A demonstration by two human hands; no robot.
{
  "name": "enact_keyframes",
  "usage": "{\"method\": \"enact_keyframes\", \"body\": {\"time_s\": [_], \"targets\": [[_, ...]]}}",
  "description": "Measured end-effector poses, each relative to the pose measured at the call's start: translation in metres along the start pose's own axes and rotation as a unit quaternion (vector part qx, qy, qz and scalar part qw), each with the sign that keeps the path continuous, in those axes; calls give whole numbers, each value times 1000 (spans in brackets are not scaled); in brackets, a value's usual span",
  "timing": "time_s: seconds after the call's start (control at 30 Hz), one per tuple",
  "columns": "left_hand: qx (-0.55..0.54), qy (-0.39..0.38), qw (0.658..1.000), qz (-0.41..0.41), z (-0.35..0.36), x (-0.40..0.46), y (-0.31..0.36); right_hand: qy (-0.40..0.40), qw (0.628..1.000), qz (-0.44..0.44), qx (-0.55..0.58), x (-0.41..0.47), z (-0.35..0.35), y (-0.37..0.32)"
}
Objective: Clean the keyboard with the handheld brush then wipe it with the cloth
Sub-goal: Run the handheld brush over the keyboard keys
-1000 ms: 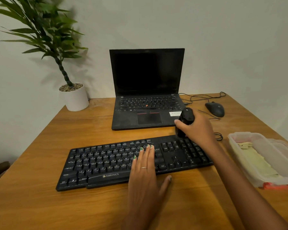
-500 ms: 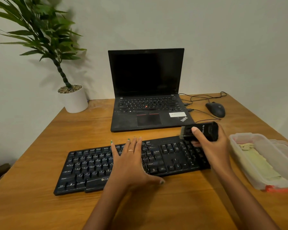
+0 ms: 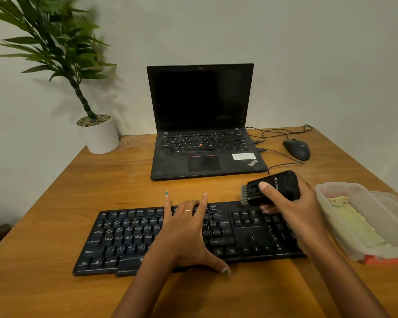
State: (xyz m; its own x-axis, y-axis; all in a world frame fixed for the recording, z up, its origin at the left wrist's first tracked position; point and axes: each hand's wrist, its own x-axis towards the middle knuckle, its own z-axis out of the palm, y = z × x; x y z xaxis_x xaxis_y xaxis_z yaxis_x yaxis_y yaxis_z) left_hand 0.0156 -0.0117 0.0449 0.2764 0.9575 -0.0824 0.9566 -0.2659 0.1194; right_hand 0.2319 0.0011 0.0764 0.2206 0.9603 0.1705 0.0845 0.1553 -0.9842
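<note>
Handheld brush (image 3: 271,188): probably light, rigid plastic body, soft bristles at left end; best held around body.
Right hand (image 3: 292,203) gripping it, fingers curled round, thumb on top, hovering over far right corner of keyboard (image 3: 244,235).
Left hand (image 3: 186,232) lying flat on keys, fingers spread, steadying.
Cloth (image 3: 354,228) lying in container (image 3: 391,246) at right on desk (image 3: 55,203).

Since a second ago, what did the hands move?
The right hand turned the brush from upright to lying sideways, bristles pointing left over the keyboard's top right edge. The left hand slid left and farther up across the keys, fingers spread. The laptop, mouse and plastic box stayed put.
</note>
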Motion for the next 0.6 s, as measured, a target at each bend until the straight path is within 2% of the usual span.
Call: {"method": "enact_keyframes", "body": {"time_s": [0.1,0.27,0.47,0.6], "targets": [[-10,45,999,6,10,-10,5,-40,999,4,-19,0,5,-1],[-20,135,990,-46,21,-31,15,-89,993,7,-77,2,24,6],[-58,147,986,-61,41,-44,19,-84,987,-16,-133,6,54,14],[-72,150,983,-80,38,-47,20,-156,961,10,-228,19,47,-2]]}}
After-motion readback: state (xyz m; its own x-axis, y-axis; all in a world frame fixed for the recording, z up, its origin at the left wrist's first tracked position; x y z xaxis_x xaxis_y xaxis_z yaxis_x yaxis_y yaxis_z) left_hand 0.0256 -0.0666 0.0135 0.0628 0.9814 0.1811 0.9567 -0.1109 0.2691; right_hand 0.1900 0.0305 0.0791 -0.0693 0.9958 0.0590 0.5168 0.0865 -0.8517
